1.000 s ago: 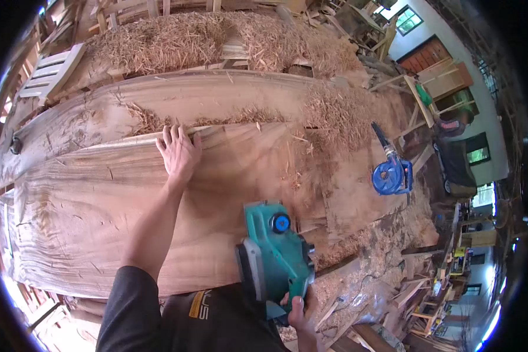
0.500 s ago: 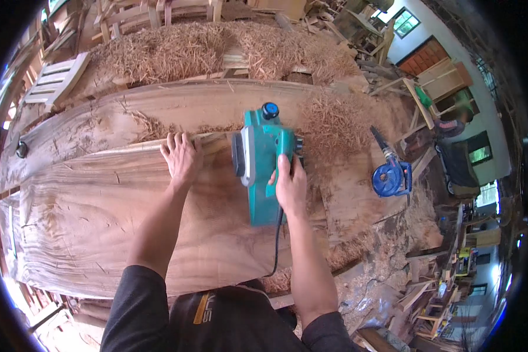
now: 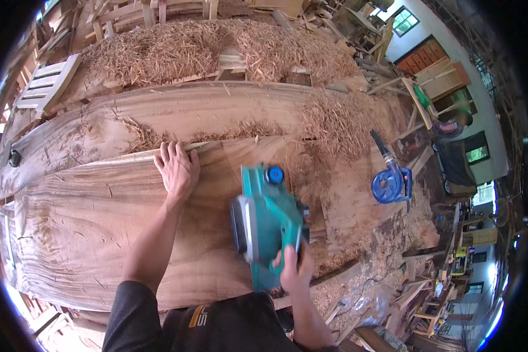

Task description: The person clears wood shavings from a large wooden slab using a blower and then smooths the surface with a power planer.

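Observation:
My right hand is wrapped round the rear handle of a teal electric planer, which has a blue front knob. The planer sits on a wide wooden slab with wavy dark grain, close to my body, and is slightly smeared by motion. My left hand lies flat near the slab's far edge, fingers stretched out over that edge. It holds nothing. The planer's underside is hidden against the wood.
Beyond lies another long board with loose wood shavings heaped behind it. A blue blower rests at the right. A slatted wooden piece is at the far left. Another person is in the right background.
My right hand has pulled the planer back across the slab towards my body. My left hand stays at the far edge.

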Available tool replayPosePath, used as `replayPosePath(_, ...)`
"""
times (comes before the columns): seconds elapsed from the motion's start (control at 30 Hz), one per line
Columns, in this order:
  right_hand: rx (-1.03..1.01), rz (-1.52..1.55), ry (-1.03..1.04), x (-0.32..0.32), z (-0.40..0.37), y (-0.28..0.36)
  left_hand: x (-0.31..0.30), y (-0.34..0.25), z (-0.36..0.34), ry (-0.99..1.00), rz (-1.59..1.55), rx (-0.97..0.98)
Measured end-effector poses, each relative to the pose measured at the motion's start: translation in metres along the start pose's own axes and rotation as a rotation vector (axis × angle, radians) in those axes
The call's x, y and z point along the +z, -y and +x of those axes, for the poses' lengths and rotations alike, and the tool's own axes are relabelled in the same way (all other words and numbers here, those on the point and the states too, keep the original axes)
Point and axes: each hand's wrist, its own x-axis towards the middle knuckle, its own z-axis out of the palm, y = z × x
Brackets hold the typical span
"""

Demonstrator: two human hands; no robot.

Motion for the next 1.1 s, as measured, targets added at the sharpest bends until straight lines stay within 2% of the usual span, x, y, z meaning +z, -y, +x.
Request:
replayPosePath(0.07,-0.071,-0.1,-0.059,0.019,0.061,0.007,0.0,0.002,-0.002,-0.011,0.015,-0.013)
replayPosePath(0.17,-0.045,-0.07,-0.042,0.04,0.145,0.021,-0.007,-0.005,-0.003,0.027,0.018,-0.002)
replayPosePath(0.23,-0.116,-0.092,0.035,0.045,0.168,0.03,-0.015,-0.005,0.002,0.062,0.003,-0.008)
replayPosePath(0.3,-0.088,-0.085,0.047,0.045,0.156,0.033,-0.012,-0.004,0.002,0.018,-0.003,0.005)
replayPosePath(0.47,-0.056,-0.068,0.001,0.007,0.027,0.012,0.008,0.006,0.003,-0.081,0.06,0.046)
replayPosePath(0.53,-0.073,-0.087,0.004,-0.016,-0.044,-0.004,-0.015,0.002,0.004,0.049,0.064,0.052)
replayPosePath(0.57,0.071,-0.169,0.036,-0.033,-0.081,-0.011,-0.023,0.0,0.007,0.106,0.067,0.052)
replayPosePath(0.63,0.13,-0.214,0.026,-0.058,-0.156,-0.038,-0.02,0.006,0.01,0.063,0.096,0.095)
replayPosePath(0.73,0.242,-0.153,0.061,-0.069,-0.181,-0.028,-0.016,0.005,0.01,0.041,0.096,0.09)
replayPosePath(0.8,0.225,-0.14,0.052,-0.064,-0.169,-0.023,-0.015,0.003,0.01,0.047,0.106,0.078)
replayPosePath(0.97,-0.135,-0.263,0.002,-0.029,-0.085,-0.031,-0.01,0.01,0.011,0.041,0.058,0.074)
replayPosePath(1.1,-0.188,-0.214,-0.038,0.004,0.012,-0.002,0.001,0.012,0.009,-0.04,0.088,0.114)
